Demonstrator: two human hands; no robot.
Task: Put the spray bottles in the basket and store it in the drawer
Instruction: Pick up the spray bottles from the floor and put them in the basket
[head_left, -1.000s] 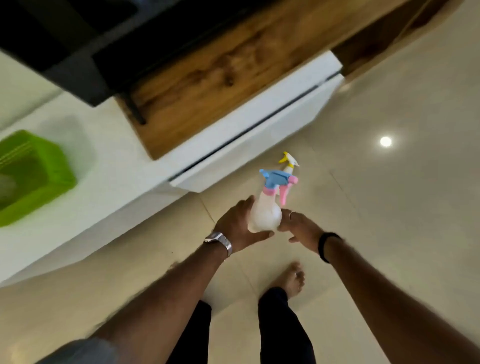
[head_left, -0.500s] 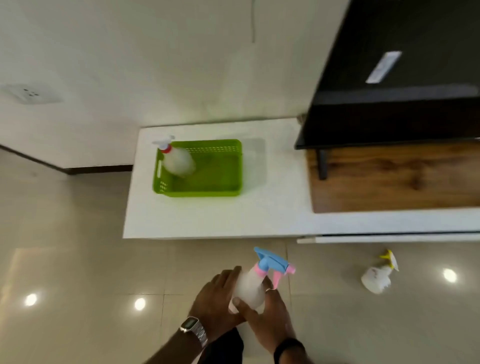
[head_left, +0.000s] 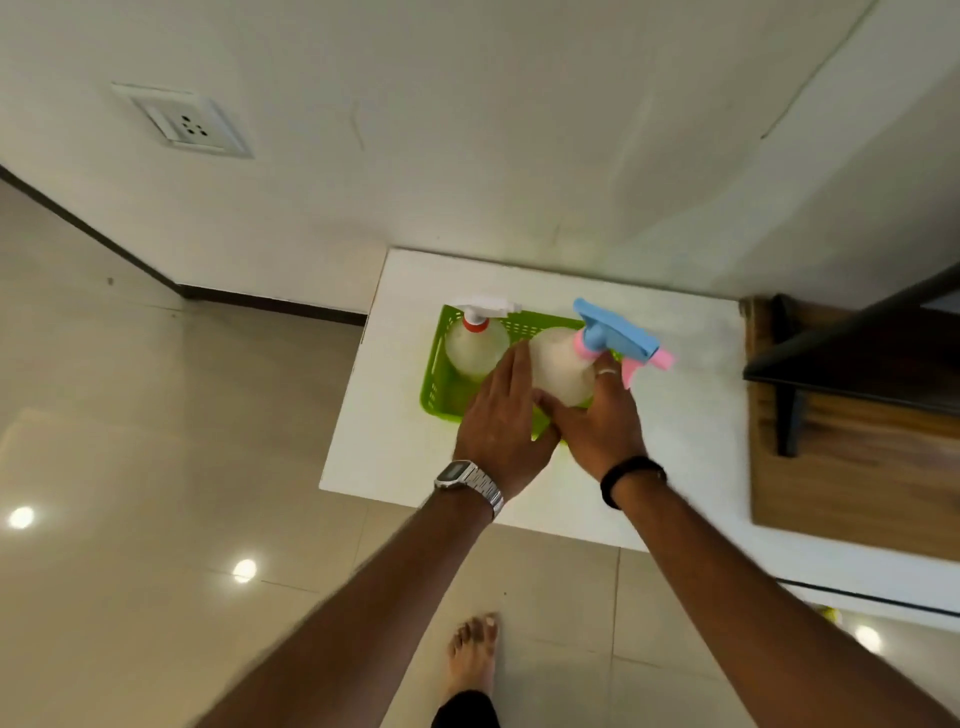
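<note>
Both hands cup a blue-topped spray bottle (head_left: 563, 369) over a green basket (head_left: 441, 387) on a white cabinet (head_left: 691, 415). The left hand (head_left: 501, 421), fingers together, presses its nine o'clock side; the right hand (head_left: 602, 421) wraps its four o'clock side. A white-topped spray bottle (head_left: 475, 345) stands in the basket at ten o'clock.

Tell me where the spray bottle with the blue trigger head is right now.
In the head view, the blue-headed spray bottle is held between both hands over the green basket on the white cabinet top, just right of the red-collared bottle.

Hands hide the basket's (head_left: 441, 374) near right corner; a yellow object (head_left: 830, 614) under the desk (head_left: 691, 415) stays unidentifiable.
</note>
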